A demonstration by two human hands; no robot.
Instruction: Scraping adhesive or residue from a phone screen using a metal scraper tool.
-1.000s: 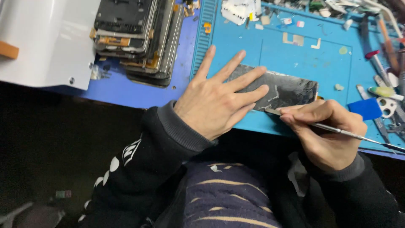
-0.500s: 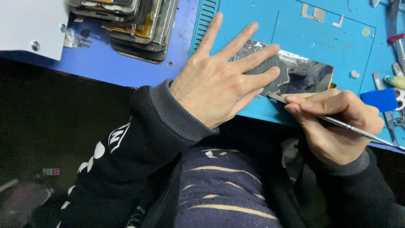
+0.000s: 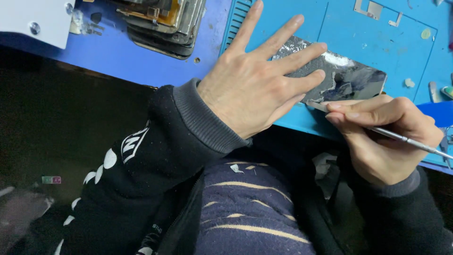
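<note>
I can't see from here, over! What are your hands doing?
Left hand flat on phone panel. Right hand grips metal tool, tip at panel's near edge. Nothing in the way.

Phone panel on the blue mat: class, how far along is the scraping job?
Done: part of the panel looks bare and dark. In hand: left hand pins it flat while right hand works a metal tool at its near edge. Left: whitish residue remains on top.

Blue bench [image 3: 127,56], blue mat [image 3: 377,42], dark panel [image 3: 349,78], stacked frames [image 3: 165,21]

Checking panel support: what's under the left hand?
The left hand lies flat on a dark panel streaked with white residue, which rests on the blue mat. The panel's left part is covered.
</note>
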